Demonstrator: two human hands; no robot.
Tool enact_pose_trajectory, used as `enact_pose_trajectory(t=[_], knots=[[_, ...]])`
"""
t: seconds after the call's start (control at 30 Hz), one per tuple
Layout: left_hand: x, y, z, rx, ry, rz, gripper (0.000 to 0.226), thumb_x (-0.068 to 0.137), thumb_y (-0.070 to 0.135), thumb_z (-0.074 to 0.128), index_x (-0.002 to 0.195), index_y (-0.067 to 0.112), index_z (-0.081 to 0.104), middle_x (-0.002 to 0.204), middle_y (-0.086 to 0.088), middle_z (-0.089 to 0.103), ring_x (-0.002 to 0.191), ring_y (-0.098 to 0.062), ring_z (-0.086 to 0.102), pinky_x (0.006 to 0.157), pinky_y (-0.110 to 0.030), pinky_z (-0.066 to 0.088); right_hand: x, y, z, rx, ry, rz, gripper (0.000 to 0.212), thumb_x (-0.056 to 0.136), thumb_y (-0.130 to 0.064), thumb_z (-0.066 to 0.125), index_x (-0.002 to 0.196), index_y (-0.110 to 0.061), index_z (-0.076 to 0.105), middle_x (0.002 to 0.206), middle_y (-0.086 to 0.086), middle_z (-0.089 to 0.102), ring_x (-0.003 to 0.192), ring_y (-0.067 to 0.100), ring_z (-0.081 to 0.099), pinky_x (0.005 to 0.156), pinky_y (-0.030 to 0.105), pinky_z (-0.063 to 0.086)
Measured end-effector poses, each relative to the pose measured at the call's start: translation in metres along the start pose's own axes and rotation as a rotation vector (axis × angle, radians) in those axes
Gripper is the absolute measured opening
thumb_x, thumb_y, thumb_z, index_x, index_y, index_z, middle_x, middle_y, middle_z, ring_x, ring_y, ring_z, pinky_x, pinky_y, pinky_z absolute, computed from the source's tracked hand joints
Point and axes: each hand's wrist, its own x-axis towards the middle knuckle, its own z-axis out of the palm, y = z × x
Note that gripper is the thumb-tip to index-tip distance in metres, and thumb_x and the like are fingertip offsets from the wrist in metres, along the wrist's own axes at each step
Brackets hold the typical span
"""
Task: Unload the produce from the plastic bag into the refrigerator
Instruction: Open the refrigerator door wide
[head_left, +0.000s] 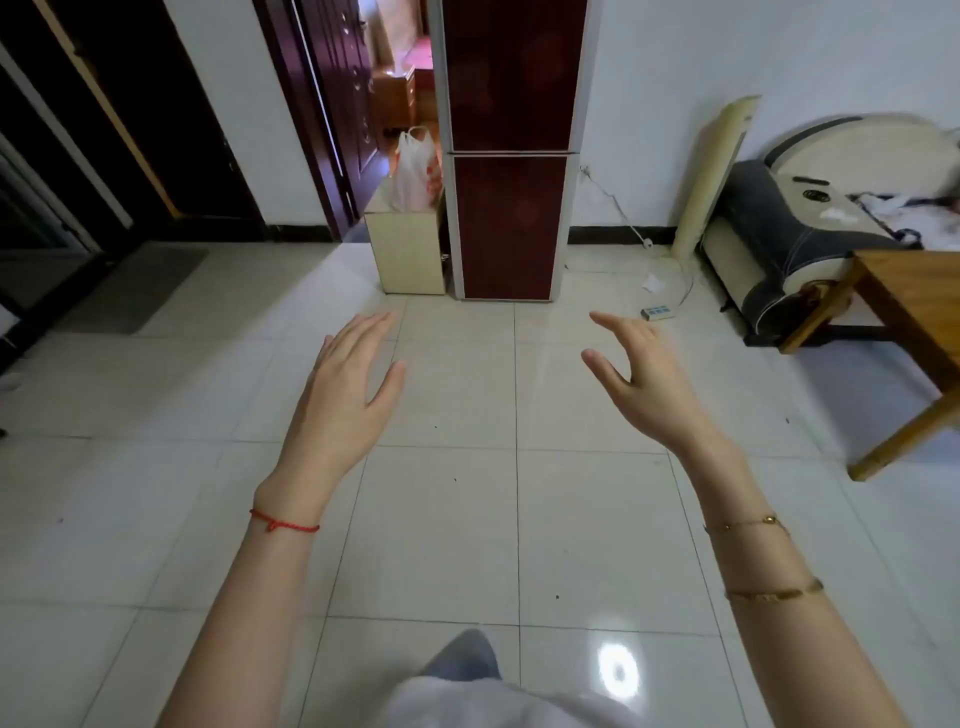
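Observation:
A tall dark-red refrigerator (511, 156) with pale edges stands against the far wall, both of its doors closed. Just left of it a white plastic bag (415, 169), with something orange showing through, stands upright on a low cream cabinet (408, 254). My left hand (345, 387) and my right hand (644, 376) are stretched out in front of me over the tiled floor, well short of the refrigerator. Both hold nothing; the fingers are relaxed and spread.
A wooden table (914, 332) juts in at the right, with a padded seat (800, 249) behind it. A power strip (658, 312) and its cable lie on the floor right of the refrigerator. An open doorway (384, 104) lies behind the cabinet; a grey mat (140, 288) is at left.

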Motion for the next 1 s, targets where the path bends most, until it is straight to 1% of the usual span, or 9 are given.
enact_pose_trajectory(t=[0.07,0.2,0.4,0.57,0.63,0.77,0.9,1.0], knots=[[0.006,-0.004,0.003,0.006,0.016,-0.009,0.050,0.100,0.027,0.046,0.148,0.018,0.036,0.154,0.001,0.038,0.144,-0.013,0.027,0.120,-0.045,0.023,0.009,0.003,0.004,-0.005,-0.002,-0.006,0.049,0.099,-0.038,0.050,0.142,-0.016,0.046,0.141,-0.001,0.052,0.135,0.017,0.039,0.106,0.020,0.024],[0.020,-0.015,0.016,0.014,-0.009,-0.049,0.050,0.101,0.027,0.046,0.149,0.017,0.036,0.154,0.001,0.037,0.144,-0.012,0.027,0.121,-0.044,0.022,0.029,0.010,0.020,-0.007,-0.056,0.015,0.048,0.099,-0.038,0.050,0.142,-0.017,0.046,0.141,0.000,0.052,0.135,0.018,0.039,0.108,0.025,0.027],[0.072,-0.051,0.040,0.003,-0.009,-0.081,0.050,0.100,0.024,0.048,0.148,0.015,0.037,0.153,-0.001,0.039,0.145,-0.015,0.029,0.120,-0.045,0.023,0.091,0.029,0.056,0.004,-0.096,0.014,0.049,0.099,-0.038,0.050,0.142,-0.016,0.046,0.141,0.000,0.052,0.136,0.018,0.039,0.108,0.023,0.026],[0.147,-0.092,0.054,-0.007,-0.024,-0.116,0.050,0.100,0.026,0.047,0.148,0.016,0.038,0.153,-0.001,0.040,0.144,-0.014,0.030,0.120,-0.044,0.024,0.174,0.040,0.091,0.012,-0.114,0.026,0.048,0.099,-0.037,0.050,0.142,-0.016,0.046,0.142,0.000,0.051,0.136,0.017,0.039,0.107,0.020,0.022],[0.182,-0.108,0.054,-0.016,-0.012,-0.140,0.050,0.100,0.027,0.047,0.148,0.017,0.037,0.153,0.000,0.039,0.144,-0.013,0.029,0.120,-0.043,0.024,0.215,0.042,0.104,0.006,-0.118,0.030,0.048,0.099,-0.037,0.049,0.142,-0.016,0.047,0.141,0.000,0.052,0.136,0.018,0.040,0.106,0.020,0.023],[0.253,-0.140,0.049,-0.019,0.016,-0.169,0.049,0.100,0.025,0.048,0.148,0.017,0.038,0.153,-0.001,0.039,0.145,-0.015,0.029,0.121,-0.041,0.024,0.296,0.042,0.128,0.007,-0.103,0.014,0.047,0.099,-0.037,0.049,0.142,-0.017,0.047,0.141,-0.001,0.052,0.135,0.017,0.041,0.107,0.022,0.026],[0.323,-0.169,0.050,-0.008,-0.008,-0.163,0.050,0.100,0.027,0.047,0.148,0.018,0.037,0.154,0.000,0.039,0.145,-0.013,0.028,0.121,-0.043,0.023,0.364,0.045,0.151,0.025,-0.106,0.019,0.048,0.099,-0.039,0.049,0.143,-0.018,0.046,0.143,-0.002,0.051,0.136,0.016,0.039,0.112,0.029,0.031],[0.369,-0.187,0.053,0.005,-0.031,-0.160,0.050,0.100,0.028,0.047,0.148,0.018,0.037,0.154,0.001,0.039,0.145,-0.013,0.028,0.120,-0.043,0.024,0.406,0.052,0.169,0.032,-0.112,0.030,0.047,0.099,-0.039,0.049,0.142,-0.019,0.046,0.142,-0.003,0.052,0.135,0.015,0.039,0.109,0.023,0.027]])
